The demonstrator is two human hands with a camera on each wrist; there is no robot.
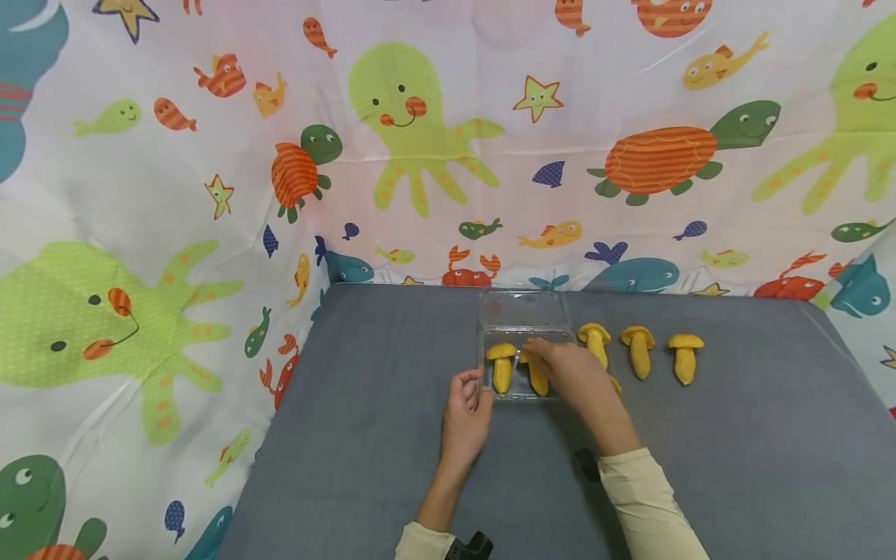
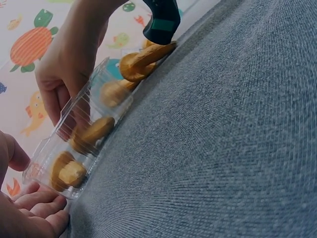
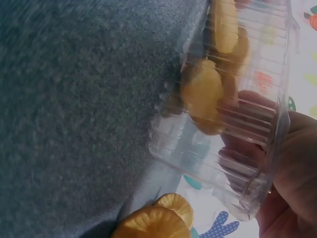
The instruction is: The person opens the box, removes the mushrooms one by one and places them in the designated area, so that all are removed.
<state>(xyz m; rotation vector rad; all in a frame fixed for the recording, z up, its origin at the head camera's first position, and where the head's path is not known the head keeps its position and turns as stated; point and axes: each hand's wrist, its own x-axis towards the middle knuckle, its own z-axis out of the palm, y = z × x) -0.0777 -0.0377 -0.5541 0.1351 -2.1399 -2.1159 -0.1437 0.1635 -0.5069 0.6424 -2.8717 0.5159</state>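
Observation:
A clear plastic clamshell box lies on the grey cloth with its lid folded back. Inside, a yellow toy mushroom lies at the left, cap toward the back. Beside it, my right hand reaches in and holds a second mushroom; its fingers show through the clear wall in the left wrist view. My left hand grips the box's left edge, thumb near the rim and fingers low against the end.
Right of the box, several more yellow mushrooms lie in a row, among them one by the box, a middle one and the farthest. My right forearm partly covers another yellow piece. A sea-animal curtain hangs behind the table.

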